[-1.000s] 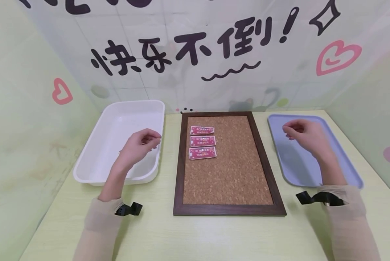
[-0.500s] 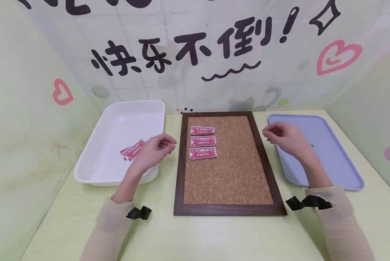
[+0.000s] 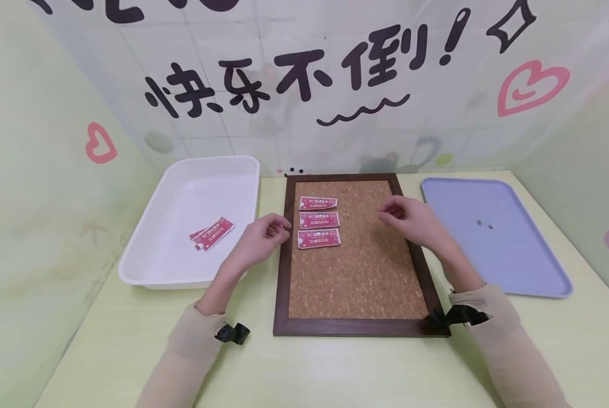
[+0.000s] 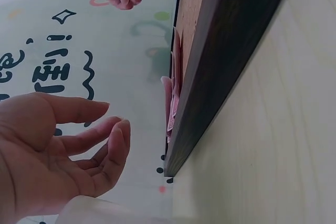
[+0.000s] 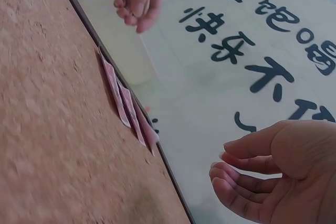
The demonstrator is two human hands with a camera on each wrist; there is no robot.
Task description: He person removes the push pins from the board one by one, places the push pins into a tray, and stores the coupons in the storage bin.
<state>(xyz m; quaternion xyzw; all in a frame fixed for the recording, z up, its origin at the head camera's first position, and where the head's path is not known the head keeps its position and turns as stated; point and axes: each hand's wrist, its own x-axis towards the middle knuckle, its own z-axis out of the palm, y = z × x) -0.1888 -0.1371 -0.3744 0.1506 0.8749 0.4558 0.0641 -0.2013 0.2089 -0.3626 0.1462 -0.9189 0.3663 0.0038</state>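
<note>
My left hand (image 3: 260,241) hovers at the left edge of the framed corkboard (image 3: 355,272), fingers loosely curled. In the left wrist view a gap shows between its thumb and fingers, with nothing there. My right hand (image 3: 411,218) is above the board's right part, fingers loosely bent. Nothing can be made out between its thumb and fingertips in the right wrist view. Three red paper coupons (image 3: 319,238) hang in a column at the board's upper left, small shiny dots near their tops. In the wrist views they stand slightly off the cork.
On the left stands a white plastic tub (image 3: 151,238) with overlapping red coupons (image 3: 214,233) inside. A blue tray (image 3: 513,260) on the right bears two small metallic pieces (image 3: 480,222). Printed walls enclose the pale wooden table (image 3: 335,374) at the back and sides.
Both hands have moved inward, the left from over the tub to the board's edge, the right from over the tray to above the cork. The tub's coupons and tray's metallic pieces are uncovered.
</note>
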